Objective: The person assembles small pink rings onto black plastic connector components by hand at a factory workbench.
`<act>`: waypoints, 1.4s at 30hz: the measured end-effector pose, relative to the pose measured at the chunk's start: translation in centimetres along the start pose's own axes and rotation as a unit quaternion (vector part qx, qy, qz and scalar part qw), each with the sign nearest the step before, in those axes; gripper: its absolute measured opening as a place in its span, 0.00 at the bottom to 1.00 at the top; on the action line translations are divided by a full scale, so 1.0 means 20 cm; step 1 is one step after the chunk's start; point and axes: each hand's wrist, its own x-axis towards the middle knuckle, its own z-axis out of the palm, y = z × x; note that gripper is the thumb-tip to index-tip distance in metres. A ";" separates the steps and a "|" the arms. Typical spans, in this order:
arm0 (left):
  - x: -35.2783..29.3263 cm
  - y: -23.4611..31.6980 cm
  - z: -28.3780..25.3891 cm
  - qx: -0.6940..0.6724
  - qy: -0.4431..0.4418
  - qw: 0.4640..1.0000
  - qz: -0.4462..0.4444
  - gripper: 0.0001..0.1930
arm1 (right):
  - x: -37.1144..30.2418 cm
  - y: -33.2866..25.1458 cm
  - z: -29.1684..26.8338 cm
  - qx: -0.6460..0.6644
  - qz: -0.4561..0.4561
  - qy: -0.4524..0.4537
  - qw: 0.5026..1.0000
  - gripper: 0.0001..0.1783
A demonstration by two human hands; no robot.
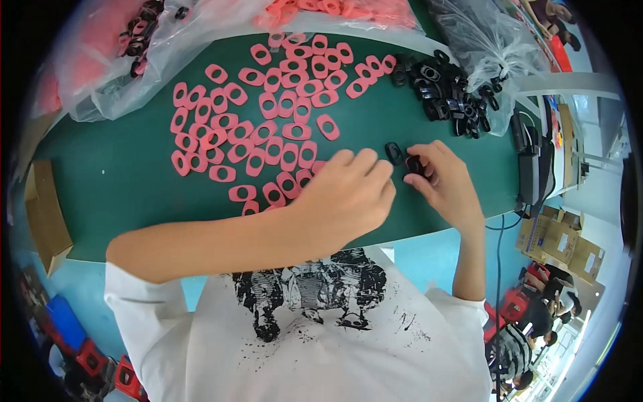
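Note:
My right hand (pixel 443 179) pinches a small black oval part (pixel 414 165) between thumb and fingers. Just left of it, a similar black oval piece (pixel 394 153) lies on the green table. My left hand (pixel 353 195) is closed, knuckles up, beside the lower pink pieces; whatever its fingers hold is hidden underneath. Many flat pink rings with oval holes (pixel 295 131) are spread over the middle of the table, some partly covered by my left hand and forearm. Beyond my right hand sits a heap of black parts (pixel 442 94).
Clear plastic bags (pixel 154 74) of pink and black pieces line the table's far left. Another clear bag (pixel 499 57) lies behind the black heap. A cardboard piece (pixel 48 211) stands at the left edge. Grey devices with cables (pixel 529 171) border the right edge of the green table (pixel 134 194).

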 end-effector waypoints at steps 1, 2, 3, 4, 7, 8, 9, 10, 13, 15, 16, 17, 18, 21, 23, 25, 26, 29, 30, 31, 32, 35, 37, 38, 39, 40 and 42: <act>0.00 0.01 0.07 0.012 0.018 1.000 0.000 0.16 | 0.01 0.01 0.01 0.011 -0.008 -0.026 1.000 0.22; 0.03 0.00 0.09 0.027 0.038 0.999 0.001 0.14 | 0.01 0.01 -0.01 0.036 0.004 -0.045 0.998 0.19; 0.05 0.01 0.10 0.039 0.036 0.999 -0.005 0.14 | 0.03 0.02 -0.04 0.041 -0.009 -0.042 0.998 0.19; 0.05 0.02 0.09 0.027 0.060 0.998 0.007 0.13 | 0.04 0.03 -0.05 0.089 -0.047 -0.014 0.995 0.19; 0.02 -0.06 -0.11 -0.029 0.049 0.998 0.024 0.11 | 0.12 0.03 -0.14 0.206 -0.037 -0.014 0.978 0.19; 0.00 -0.10 -0.19 -0.131 0.034 0.991 -0.017 0.12 | 0.17 0.05 -0.14 0.282 -0.033 -0.036 0.958 0.18; -0.04 -0.15 -0.25 -0.232 0.020 0.971 -0.059 0.14 | 0.23 0.05 -0.13 0.356 -0.030 -0.059 0.932 0.17; -0.09 -0.21 -0.27 -0.224 0.078 0.969 -0.071 0.15 | 0.31 0.02 -0.13 0.359 -0.036 -0.063 0.931 0.17; -0.26 -0.36 -0.46 -0.153 0.139 0.972 -0.108 0.22 | 0.51 -0.18 -0.14 0.349 -0.074 -0.171 0.919 0.15; -0.36 -0.37 -0.65 -0.154 0.140 0.963 -0.169 0.19 | 0.69 -0.31 -0.11 0.403 -0.290 -0.330 0.803 0.13; -0.40 -0.38 -0.73 -0.174 0.147 0.951 -0.207 0.17 | 0.79 -0.40 -0.11 0.400 -0.327 -0.369 0.773 0.13; -0.44 -0.39 -0.80 -0.197 0.155 0.937 -0.244 0.15 | 0.88 -0.50 -0.11 0.395 -0.361 -0.407 0.740 0.14; -0.45 -0.44 -0.86 -0.218 0.170 0.917 -0.288 0.14 | 0.91 -0.64 -0.12 0.406 -0.299 -0.334 0.796 0.12; -0.46 -0.82 -0.84 0.103 0.246 0.918 -0.294 0.13 | 1.32 -0.83 0.13 0.094 -0.538 0.292 0.785 0.15; -0.52 -0.87 -0.79 0.428 0.262 0.835 -0.225 0.13 | 1.20 -0.91 0.10 0.160 -0.438 0.176 0.867 0.16; -0.41 -0.80 -0.74 0.134 0.178 0.949 -0.222 0.16 | 1.12 -0.87 0.05 0.204 -0.315 0.074 0.924 0.16; -0.37 -0.79 -0.69 0.171 0.176 0.947 -0.206 0.18 | 1.06 -0.79 0.04 0.135 -0.373 0.149 0.906 0.11; -0.30 -0.95 -0.59 0.164 0.171 0.959 -0.157 0.17 | 0.81 -0.56 -0.05 0.046 -0.331 0.161 0.929 0.07; -0.29 -1.02 -0.58 0.175 0.154 0.957 -0.174 0.15 | 0.72 -0.48 -0.09 0.019 -0.292 0.128 0.948 0.07; -0.31 -1.07 -0.57 0.164 0.160 0.960 -0.162 0.15 | 0.63 -0.40 -0.12 -0.010 -0.248 0.099 0.964 0.09; -0.35 -1.11 -0.60 0.174 0.132 0.961 -0.169 0.15 | 0.54 -0.33 -0.15 -0.029 -0.196 0.048 0.979 0.12; -0.37 -1.19 -0.59 0.145 0.087 0.970 -0.172 0.13 | 0.24 -0.09 -0.14 -0.063 -0.059 -0.027 0.996 0.21; -0.37 -1.15 -0.58 0.119 0.071 0.974 -0.178 0.11 | 0.08 -0.03 -0.09 -0.076 0.006 -0.052 0.996 0.26; -0.37 -1.14 -0.56 0.112 0.088 0.973 -0.183 0.11 | 0.03 -0.01 -0.04 -0.039 0.024 -0.011 0.999 0.28; -0.37 -1.13 -0.55 0.106 0.104 0.971 -0.189 0.11 | 0.01 -0.01 -0.01 0.000 0.040 0.029 0.999 0.30; -0.35 -1.14 -0.54 0.076 0.106 0.974 -0.185 0.11 | 0.00 -0.05 0.03 0.009 0.042 0.050 0.998 0.26; -0.33 -1.15 -0.60 0.068 0.099 0.968 -0.221 0.12 | 0.02 -0.05 0.11 0.004 0.004 0.061 0.998 0.24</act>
